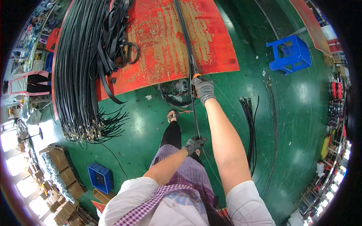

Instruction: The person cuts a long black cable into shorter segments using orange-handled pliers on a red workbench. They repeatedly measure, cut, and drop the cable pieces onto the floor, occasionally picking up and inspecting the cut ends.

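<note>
My gloved left hand [194,144] is closed around the lower part of a long black strip [194,116], low in front of my apron. From there the strip runs up past the table edge and along the red tabletop. My gloved right hand [204,89] grips orange-handled scissors [195,71] beside the strip at the table's front edge. Their blades point away from me and lie against the strip; whether they are apart cannot be made out. A large bundle of black cables [81,71] with metal ends hangs over the table's left side.
Black-handled scissors [130,52] lie on the worn red table [158,41] near flat black straps. A coil with clear plastic [179,92] sits beneath the edge. At right are a blue stool [290,54] and cables on the green floor [249,132]. A blue crate [100,177] stands lower left.
</note>
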`<state>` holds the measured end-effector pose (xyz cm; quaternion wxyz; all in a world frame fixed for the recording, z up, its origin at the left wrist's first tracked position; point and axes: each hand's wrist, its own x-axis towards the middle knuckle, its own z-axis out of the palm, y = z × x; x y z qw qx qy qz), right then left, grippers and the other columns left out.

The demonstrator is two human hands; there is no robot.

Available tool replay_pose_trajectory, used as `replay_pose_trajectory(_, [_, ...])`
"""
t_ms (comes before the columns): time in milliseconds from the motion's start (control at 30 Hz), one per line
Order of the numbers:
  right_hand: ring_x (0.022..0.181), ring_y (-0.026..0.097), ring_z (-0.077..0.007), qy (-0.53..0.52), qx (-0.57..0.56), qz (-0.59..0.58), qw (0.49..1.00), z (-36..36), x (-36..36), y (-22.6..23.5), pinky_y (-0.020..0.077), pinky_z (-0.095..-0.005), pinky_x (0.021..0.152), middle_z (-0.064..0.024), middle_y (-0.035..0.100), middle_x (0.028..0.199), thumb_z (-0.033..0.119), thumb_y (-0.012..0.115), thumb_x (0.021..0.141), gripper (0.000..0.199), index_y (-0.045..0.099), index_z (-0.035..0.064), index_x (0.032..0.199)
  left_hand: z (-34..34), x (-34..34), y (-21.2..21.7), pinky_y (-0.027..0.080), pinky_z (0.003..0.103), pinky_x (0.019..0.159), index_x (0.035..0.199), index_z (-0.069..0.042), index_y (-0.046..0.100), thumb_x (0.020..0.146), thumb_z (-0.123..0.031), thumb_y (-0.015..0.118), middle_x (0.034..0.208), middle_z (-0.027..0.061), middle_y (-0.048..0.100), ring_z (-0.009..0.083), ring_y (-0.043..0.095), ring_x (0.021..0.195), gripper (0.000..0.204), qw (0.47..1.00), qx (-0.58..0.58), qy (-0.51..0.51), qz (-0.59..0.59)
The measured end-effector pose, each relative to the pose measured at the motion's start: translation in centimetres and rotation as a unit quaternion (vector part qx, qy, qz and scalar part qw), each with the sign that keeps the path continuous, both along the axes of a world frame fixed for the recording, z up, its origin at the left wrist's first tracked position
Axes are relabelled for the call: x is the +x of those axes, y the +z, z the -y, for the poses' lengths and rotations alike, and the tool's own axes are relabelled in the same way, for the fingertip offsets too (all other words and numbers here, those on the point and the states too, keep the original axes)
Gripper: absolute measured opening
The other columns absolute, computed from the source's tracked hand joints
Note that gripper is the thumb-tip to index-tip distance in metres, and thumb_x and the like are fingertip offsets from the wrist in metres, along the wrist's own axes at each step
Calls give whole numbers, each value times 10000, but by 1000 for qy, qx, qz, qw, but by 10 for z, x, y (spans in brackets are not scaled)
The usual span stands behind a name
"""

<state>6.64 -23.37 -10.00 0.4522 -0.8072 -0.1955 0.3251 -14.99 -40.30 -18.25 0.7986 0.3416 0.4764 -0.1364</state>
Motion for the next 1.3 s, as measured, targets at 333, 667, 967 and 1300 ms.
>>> replay_pose_trajectory(333, [892, 483, -260, -7, -99, -65, 993, -4, -6, 3, 294, -345, 833, -85, 588, 827, 389, 485, 663, 356, 582, 75, 800, 20, -37, -26, 395, 266, 517, 911, -48, 487, 795, -194, 435, 797, 20, 508, 121, 451, 719, 194, 996, -5, 46, -74])
replay_pose_trajectory(667, [741, 536, -251, 91, -92, 191, 973, -4, -7, 45, 400, -344, 681, -101, 570, 778, 427, 424, 714, 366, 551, 97, 809, -1, -58, -24, 379, 248, 503, 892, -48, 530, 788, -255, 482, 745, 72, 562, 113, 492, 587, 237, 970, 197, -131, -57])
replay_pose_trajectory(967, [783, 548, -292, 71, -86, 158, 981, 5, -13, 58, 415, -405, 686, -139, 571, 815, 269, 345, 762, 272, 554, 116, 843, -51, -3, -16, 376, 249, 496, 872, -46, 531, 786, -250, 485, 725, 65, 554, 112, 484, 574, 226, 987, 153, -40, -22])
replay_pose_trajectory(1300, [595, 472, -261, 101, -181, 78, 975, -16, -11, 42, 384, -364, 534, -115, 569, 730, 184, 471, 699, 168, 614, 97, 709, -28, -38, -12, 373, 250, 489, 850, -45, 532, 785, -245, 489, 703, 57, 544, 111, 475, 560, 215, 992, 97, -56, -63])
